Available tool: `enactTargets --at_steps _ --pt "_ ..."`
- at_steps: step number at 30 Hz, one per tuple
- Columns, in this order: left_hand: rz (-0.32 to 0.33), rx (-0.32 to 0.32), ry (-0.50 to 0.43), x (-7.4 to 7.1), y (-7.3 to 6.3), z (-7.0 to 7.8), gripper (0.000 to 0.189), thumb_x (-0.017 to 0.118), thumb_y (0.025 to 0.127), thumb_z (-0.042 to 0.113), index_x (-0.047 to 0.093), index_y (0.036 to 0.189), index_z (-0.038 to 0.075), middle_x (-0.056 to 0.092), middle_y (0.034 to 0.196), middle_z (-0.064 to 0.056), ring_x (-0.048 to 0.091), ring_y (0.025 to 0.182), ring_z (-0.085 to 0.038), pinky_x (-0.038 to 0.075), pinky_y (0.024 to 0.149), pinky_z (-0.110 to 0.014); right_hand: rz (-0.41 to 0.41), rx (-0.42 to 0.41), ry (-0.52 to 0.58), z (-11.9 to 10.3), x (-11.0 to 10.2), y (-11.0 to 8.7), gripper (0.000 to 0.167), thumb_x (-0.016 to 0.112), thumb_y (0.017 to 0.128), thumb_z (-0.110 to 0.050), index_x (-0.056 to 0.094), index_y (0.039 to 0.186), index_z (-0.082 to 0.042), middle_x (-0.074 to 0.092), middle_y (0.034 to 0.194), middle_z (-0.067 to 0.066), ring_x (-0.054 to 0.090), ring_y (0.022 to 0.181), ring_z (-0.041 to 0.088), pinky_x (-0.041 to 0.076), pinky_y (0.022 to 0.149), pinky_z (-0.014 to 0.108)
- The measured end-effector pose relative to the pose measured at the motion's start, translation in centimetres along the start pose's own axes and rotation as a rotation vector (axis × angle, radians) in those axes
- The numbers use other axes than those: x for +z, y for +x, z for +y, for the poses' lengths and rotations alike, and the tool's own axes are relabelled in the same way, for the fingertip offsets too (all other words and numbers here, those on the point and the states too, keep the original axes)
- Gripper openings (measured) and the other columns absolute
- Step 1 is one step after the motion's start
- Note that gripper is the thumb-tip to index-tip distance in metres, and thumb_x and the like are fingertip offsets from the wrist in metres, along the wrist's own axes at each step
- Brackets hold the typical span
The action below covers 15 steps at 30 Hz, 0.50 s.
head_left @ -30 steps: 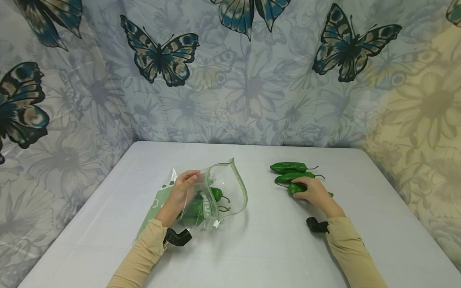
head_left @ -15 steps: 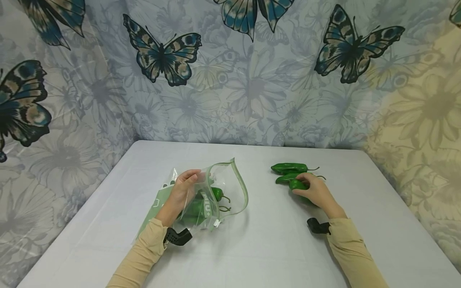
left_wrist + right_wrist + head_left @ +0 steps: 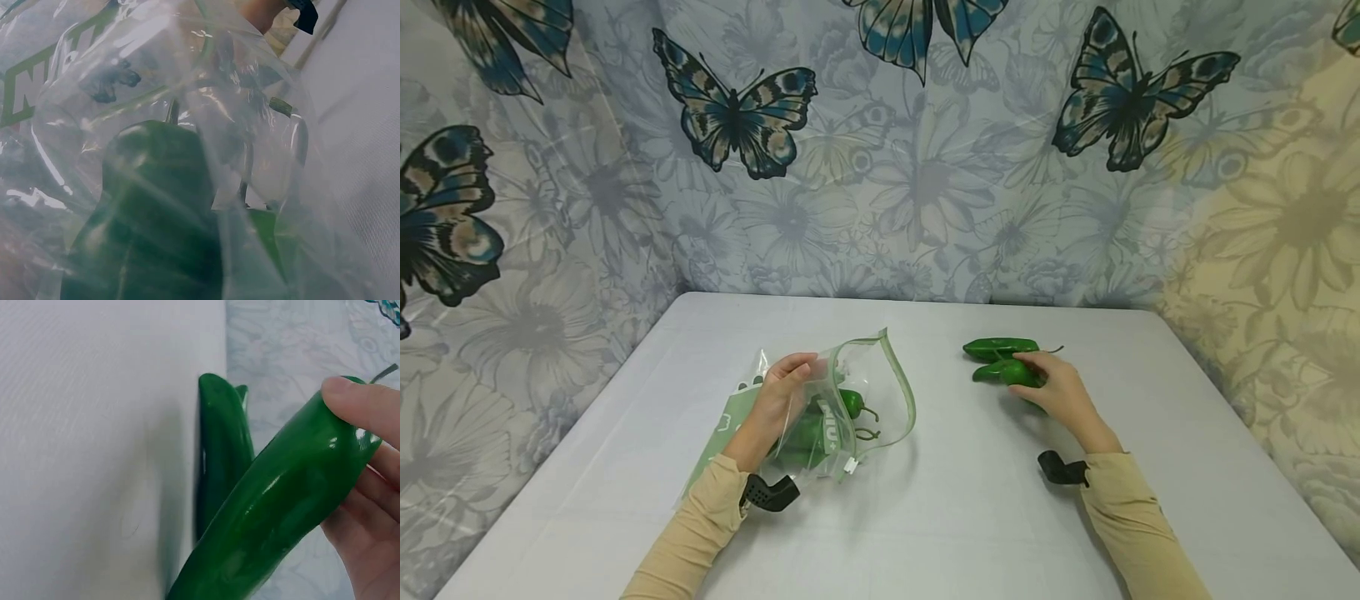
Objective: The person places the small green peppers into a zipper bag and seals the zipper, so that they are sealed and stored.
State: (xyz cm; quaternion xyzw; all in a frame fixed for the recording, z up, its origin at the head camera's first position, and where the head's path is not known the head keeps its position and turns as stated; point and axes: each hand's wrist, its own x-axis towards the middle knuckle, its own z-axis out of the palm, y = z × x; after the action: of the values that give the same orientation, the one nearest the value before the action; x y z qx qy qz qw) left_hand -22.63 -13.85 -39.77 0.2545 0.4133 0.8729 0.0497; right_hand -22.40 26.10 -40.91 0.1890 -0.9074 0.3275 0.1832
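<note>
On the left, my left hand (image 3: 786,393) grips the side of a clear zip bag (image 3: 897,367) with green trim, its mouth gaping to the right. Green chili peppers (image 3: 852,403) lie inside, stems toward the mouth; through the plastic, the left wrist view shows one large pepper (image 3: 150,212) up close. At the right, my right hand (image 3: 1063,398) pinches a glossy green chili pepper (image 3: 281,487) by its stem end, thumb on one side and fingers on the other. The held pepper is tilted above the table. Two more chili peppers (image 3: 996,348) lie just behind it, one partly covered.
A white-covered table (image 3: 925,533) spans the scene. Behind it hangs a patterned cloth (image 3: 925,208) with butterflies and flowers. Each wrist wears a black camera mount (image 3: 1060,468).
My right hand has picked up the nearest chili pepper and turned it, so it now overlaps the middle pepper in the head view. My left hand and the bag have stayed put.
</note>
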Motion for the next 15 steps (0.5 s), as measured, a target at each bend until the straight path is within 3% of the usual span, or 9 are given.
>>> enactTargets --at_steps 9,15 --pt "0.020 -0.007 0.019 0.03 0.06 -0.08 0.011 0.069 0.078 0.014 0.071 0.089 0.015 0.064 0.087 0.005 0.056 0.085 -0.006 0.041 0.077 -0.018 0.062 -0.092 0.048 -0.35 -0.36 0.08 0.046 0.080 0.060 0.001 0.061 0.102 0.007 0.060 0.098 0.021 0.058 0.083 0.032 0.049 0.070 0.041" --pt "-0.013 0.009 0.005 -0.07 0.03 -0.16 0.012 0.067 0.080 0.012 0.070 0.091 0.014 0.065 0.089 0.004 0.057 0.087 -0.007 0.041 0.079 -0.019 0.072 -0.100 0.027 -0.72 -0.57 0.16 0.046 0.081 0.057 0.003 0.059 0.096 0.007 0.060 0.092 0.018 0.058 0.080 0.030 0.050 0.067 0.039"
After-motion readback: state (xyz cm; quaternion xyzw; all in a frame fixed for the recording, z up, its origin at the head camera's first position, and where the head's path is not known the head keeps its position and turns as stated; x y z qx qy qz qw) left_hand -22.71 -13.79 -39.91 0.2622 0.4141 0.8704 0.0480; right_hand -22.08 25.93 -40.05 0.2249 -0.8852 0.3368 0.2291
